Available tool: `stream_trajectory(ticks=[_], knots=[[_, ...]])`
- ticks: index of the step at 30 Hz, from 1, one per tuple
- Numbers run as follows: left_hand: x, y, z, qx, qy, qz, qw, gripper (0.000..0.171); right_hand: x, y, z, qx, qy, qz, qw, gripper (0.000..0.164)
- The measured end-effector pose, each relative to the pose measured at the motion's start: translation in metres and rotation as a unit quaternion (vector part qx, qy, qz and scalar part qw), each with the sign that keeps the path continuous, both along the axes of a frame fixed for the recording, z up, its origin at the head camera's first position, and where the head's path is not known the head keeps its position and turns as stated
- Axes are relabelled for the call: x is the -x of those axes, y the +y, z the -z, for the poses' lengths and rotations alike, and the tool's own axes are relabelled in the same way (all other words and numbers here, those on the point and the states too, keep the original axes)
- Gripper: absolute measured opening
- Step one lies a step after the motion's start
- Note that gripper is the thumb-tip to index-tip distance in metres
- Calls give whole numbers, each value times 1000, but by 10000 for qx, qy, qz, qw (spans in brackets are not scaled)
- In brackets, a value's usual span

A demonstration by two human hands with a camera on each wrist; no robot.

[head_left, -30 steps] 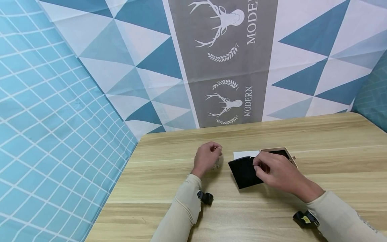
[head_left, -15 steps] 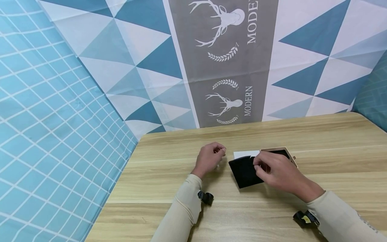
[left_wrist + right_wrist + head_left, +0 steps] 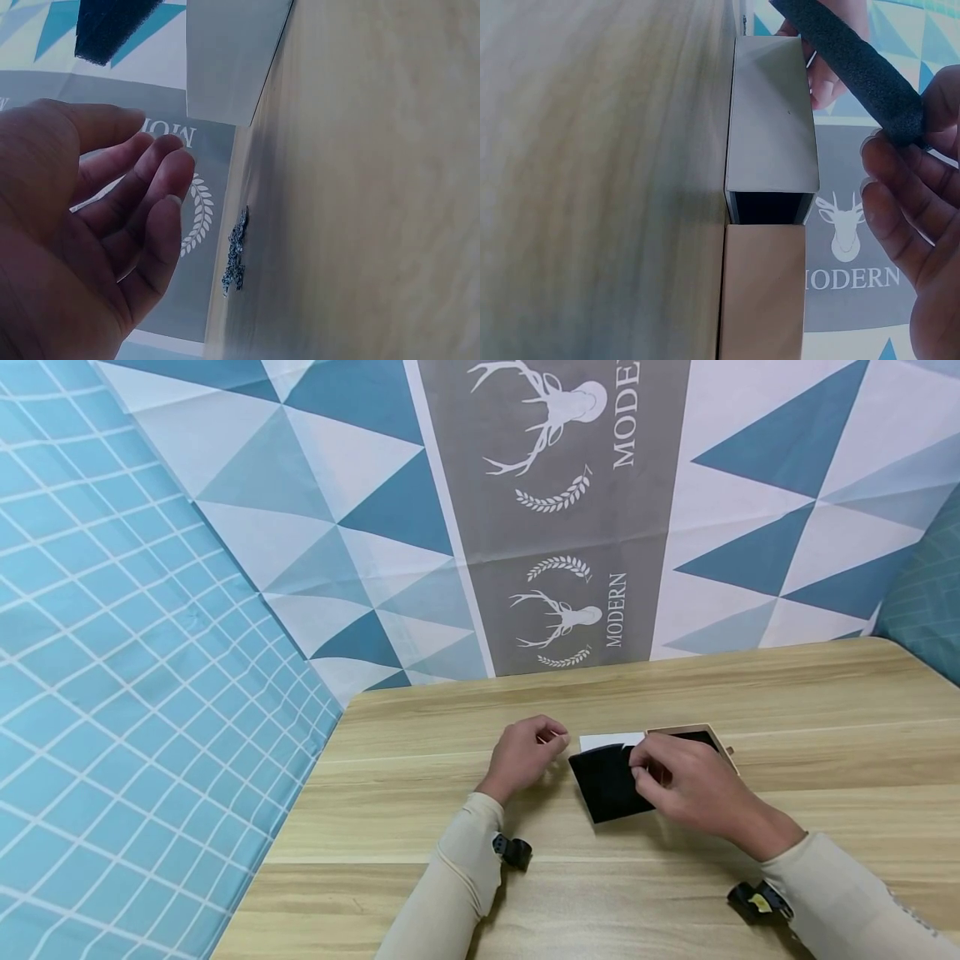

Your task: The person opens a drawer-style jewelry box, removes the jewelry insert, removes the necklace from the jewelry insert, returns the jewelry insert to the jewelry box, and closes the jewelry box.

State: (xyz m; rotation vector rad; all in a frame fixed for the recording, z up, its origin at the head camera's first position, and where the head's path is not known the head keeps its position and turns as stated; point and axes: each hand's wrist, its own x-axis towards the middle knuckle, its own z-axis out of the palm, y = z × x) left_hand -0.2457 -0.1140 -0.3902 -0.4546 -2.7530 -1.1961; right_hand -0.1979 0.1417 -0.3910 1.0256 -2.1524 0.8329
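My right hand (image 3: 690, 785) pinches the edge of a black foam pad (image 3: 609, 783), held tilted above the table. In the right wrist view the thumb and fingertips meet at one end of the foam. My left hand (image 3: 519, 758) hovers just left of the pad with its fingers loosely bent. The left wrist view shows nothing between those fingers. A small silvery chain-like clump (image 3: 235, 251) lies on the table past the left fingertips; the hand hides it in the head view. Behind the pad is a drawer box: a white sleeve (image 3: 776, 112) and a tan tray (image 3: 763, 292), partly drawn out.
The wooden table (image 3: 622, 893) carries everything and reaches back to a patterned cloth (image 3: 555, 610). A blue checked cloth (image 3: 150, 693) hangs at the left. The tray has a black inside and a small tab (image 3: 731, 750) at its right end.
My left hand has moved right, closer to the foam pad; the shiny clump seen beside it earlier is covered. The right hand and the pad have barely shifted.
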Motion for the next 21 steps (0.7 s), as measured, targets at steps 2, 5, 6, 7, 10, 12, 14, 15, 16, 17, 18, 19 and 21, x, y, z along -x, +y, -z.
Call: stream_trajectory(ticks=[2,5,6,7,10,12,14,15,16,17,18,19,21], knots=[[1,0,1,49,-12,119,9999,14,0,0,0,5,29,35,10000,30],[1,1,2,104,-28,266,9996,16,0,0,0,20,59,73,10000,29],[1,1,2,104,-41,305,9995,16,0,0,0,21,65,84,9999,29],[0,1,2,105,-60,333,9994,16,0,0,-1,21,70,95,9999,29],[0,2,2,133,-97,414,9990,16,0,0,-1,5,64,130,9999,29],[0,2,3,156,-110,466,9987,16,0,0,-1,-10,46,150,9999,29],[0,2,3,178,-92,494,9986,16,0,1,-1,-25,41,168,9998,29],[0,3,4,180,-85,510,9985,16,0,1,-1,-33,45,173,9998,29],[0,3,4,184,-80,527,9984,17,0,1,-1,-34,48,179,9998,29],[0,3,4,186,-66,550,9983,17,0,1,-1,-37,53,185,9998,28],[0,3,4,192,-51,571,9982,17,0,1,-1,-41,59,196,9998,28],[0,3,4,192,-40,593,9980,17,0,1,-1,-40,60,204,9998,28],[0,3,4,209,-39,632,9978,18,0,1,-1,-37,66,217,9997,28]])
